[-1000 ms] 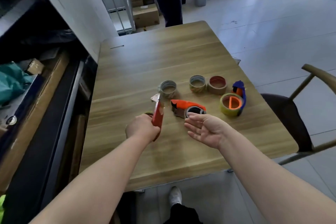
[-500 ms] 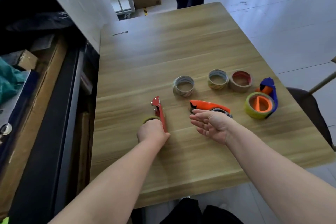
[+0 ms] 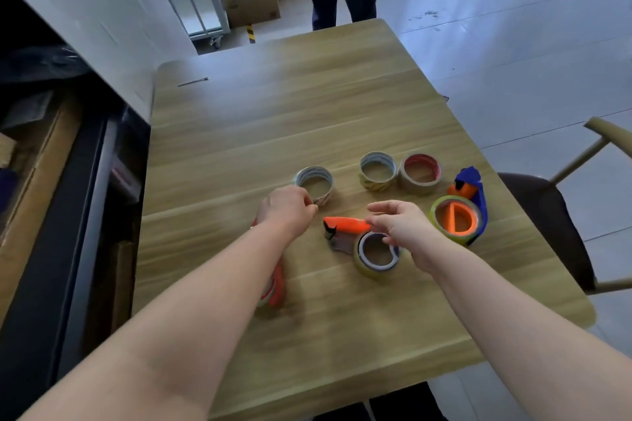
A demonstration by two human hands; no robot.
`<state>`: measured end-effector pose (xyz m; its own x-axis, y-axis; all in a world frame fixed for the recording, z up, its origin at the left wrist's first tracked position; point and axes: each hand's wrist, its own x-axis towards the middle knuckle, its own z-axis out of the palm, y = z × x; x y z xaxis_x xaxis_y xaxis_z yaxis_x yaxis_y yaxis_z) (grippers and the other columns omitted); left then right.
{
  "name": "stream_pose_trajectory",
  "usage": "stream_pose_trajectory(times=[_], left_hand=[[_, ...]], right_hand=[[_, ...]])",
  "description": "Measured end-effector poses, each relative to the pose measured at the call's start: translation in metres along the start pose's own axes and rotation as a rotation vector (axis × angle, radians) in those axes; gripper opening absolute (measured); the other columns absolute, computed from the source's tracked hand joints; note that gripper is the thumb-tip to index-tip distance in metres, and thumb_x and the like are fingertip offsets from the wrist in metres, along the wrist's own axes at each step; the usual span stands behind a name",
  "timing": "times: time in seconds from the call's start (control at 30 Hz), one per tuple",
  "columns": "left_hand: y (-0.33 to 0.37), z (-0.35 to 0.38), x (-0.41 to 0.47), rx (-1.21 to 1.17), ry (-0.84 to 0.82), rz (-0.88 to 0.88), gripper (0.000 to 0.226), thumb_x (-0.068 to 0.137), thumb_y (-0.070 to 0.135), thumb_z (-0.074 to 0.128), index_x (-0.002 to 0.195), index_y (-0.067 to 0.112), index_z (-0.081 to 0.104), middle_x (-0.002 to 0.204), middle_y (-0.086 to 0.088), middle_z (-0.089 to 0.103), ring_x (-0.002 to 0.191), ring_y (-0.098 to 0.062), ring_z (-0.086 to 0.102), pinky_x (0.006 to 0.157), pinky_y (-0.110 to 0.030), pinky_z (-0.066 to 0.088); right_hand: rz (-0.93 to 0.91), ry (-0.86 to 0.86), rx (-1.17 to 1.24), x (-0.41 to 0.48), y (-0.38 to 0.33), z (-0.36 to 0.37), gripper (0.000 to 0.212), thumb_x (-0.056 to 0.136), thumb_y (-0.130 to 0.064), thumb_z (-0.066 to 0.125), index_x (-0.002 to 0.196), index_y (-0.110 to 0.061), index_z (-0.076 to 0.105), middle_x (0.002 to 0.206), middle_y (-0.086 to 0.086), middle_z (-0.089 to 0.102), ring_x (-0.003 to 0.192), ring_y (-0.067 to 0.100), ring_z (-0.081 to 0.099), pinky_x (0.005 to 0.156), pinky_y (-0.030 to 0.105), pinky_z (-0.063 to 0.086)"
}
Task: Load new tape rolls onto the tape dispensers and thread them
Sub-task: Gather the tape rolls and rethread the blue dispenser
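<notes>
The long wooden table (image 3: pixel 273 113) carries all the work, close to its near right corner. Three dispensers lie there. A red one (image 3: pixel 278 280) is mostly hidden under the left forearm, and an orange-handled dispenser (image 3: pixel 347 225) lies on its side in the middle with a yellowish roll (image 3: pixel 376 251) already on its hub. A blue-and-orange dispenser (image 3: pixel 456 224) holding a yellow-green roll lies at the right. Behind them stand three loose rolls in a row: a pale grey-rimmed tape roll (image 3: pixel 314 184) on the left, a second grey-rimmed roll (image 3: pixel 378 171), and a red-rimmed brown roll (image 3: pixel 420 174). The step in hand looks like fetching the left roll for the red dispenser. The left hand (image 3: pixel 289 210) has its fingers curled together with the tips against that roll's near wall, though blur hides whether they already pinch it. The right hand (image 3: pixel 400 222) hovers with fingers loosely spread, its thumb at the end of the orange handle. To do this well, the left hand should take the roll across its rim, thumb inside the core, and lift it straight up clear of its neighbours. The tape's free end should be found before seating, so the sticky side faces the right way over the roller.
</notes>
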<state>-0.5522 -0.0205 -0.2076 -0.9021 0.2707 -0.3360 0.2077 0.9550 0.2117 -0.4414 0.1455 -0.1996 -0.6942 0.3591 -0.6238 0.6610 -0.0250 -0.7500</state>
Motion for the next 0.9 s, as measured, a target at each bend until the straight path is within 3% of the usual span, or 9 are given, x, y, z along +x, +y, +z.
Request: stream_pose_trajectory(times=[0.13, 0.23, 0.4, 0.6, 0.73, 0.9], left_hand=[[0.027, 0.017, 0.042, 0.061, -0.021, -0.043, 0.031, 0.086, 0.045, 0.061, 0.113, 0.033, 0.069, 0.122, -0.004, 0.065, 0.114, -0.027, 0.060, 0.090, -0.031, 0.047], [0.043, 0.034, 0.068, 0.179, -0.059, -0.094, 0.039, 0.085, 0.048, 0.061, 0.118, 0.028, 0.066, 0.122, -0.006, 0.064, 0.115, -0.026, 0.058, 0.091, -0.034, 0.046], [0.059, 0.052, 0.087, 0.242, 0.037, -0.129, 0.022, 0.089, 0.032, 0.055, 0.101, 0.023, 0.072, 0.104, -0.002, 0.071, 0.102, -0.024, 0.065, 0.082, -0.032, 0.044], [0.110, 0.040, 0.080, 0.100, 0.289, 0.204, 0.025, 0.093, 0.042, 0.054, 0.102, 0.030, 0.073, 0.101, 0.005, 0.073, 0.100, -0.021, 0.062, 0.088, -0.033, 0.041], [0.134, 0.048, 0.087, 0.189, 0.282, 0.417, 0.024, 0.092, 0.038, 0.055, 0.101, 0.030, 0.075, 0.100, 0.007, 0.074, 0.106, -0.021, 0.056, 0.099, -0.038, 0.035], [0.145, 0.053, 0.091, 0.230, 0.190, 0.366, 0.026, 0.095, 0.040, 0.050, 0.109, 0.033, 0.072, 0.110, 0.010, 0.070, 0.115, -0.018, 0.051, 0.105, -0.039, 0.032]], right_hand=[[-0.160, 0.148, -0.526, 0.029, -0.006, -0.037, 0.030, 0.091, -0.018, 0.059, 0.118, -0.029, 0.065, 0.116, -0.004, 0.067, 0.107, 0.016, 0.061, 0.090, 0.036, 0.054], [-0.170, 0.237, -0.772, 0.054, -0.013, -0.062, 0.033, 0.090, -0.025, 0.058, 0.120, -0.038, 0.063, 0.125, 0.005, 0.058, 0.110, 0.026, 0.057, 0.092, 0.039, 0.051], [-0.212, 0.214, -1.075, 0.090, -0.022, -0.088, 0.037, 0.094, -0.021, 0.055, 0.129, -0.032, 0.059, 0.130, 0.011, 0.051, 0.119, 0.031, 0.045, 0.100, 0.039, 0.039], [-0.242, 0.185, -1.375, 0.117, -0.010, -0.100, 0.032, 0.092, -0.014, 0.054, 0.119, -0.027, 0.065, 0.115, 0.003, 0.059, 0.110, 0.024, 0.045, 0.088, 0.034, 0.037], [-0.306, 0.235, -1.385, 0.135, 0.005, -0.108, 0.029, 0.092, -0.015, 0.052, 0.107, -0.032, 0.069, 0.105, -0.004, 0.064, 0.107, 0.021, 0.046, 0.079, 0.034, 0.032], [-0.428, 0.405, -1.018, 0.138, -0.008, -0.127, 0.023, 0.098, -0.026, 0.050, 0.117, -0.023, 0.061, 0.114, 0.001, 0.062, 0.105, 0.023, 0.053, 0.076, 0.035, 0.044]])
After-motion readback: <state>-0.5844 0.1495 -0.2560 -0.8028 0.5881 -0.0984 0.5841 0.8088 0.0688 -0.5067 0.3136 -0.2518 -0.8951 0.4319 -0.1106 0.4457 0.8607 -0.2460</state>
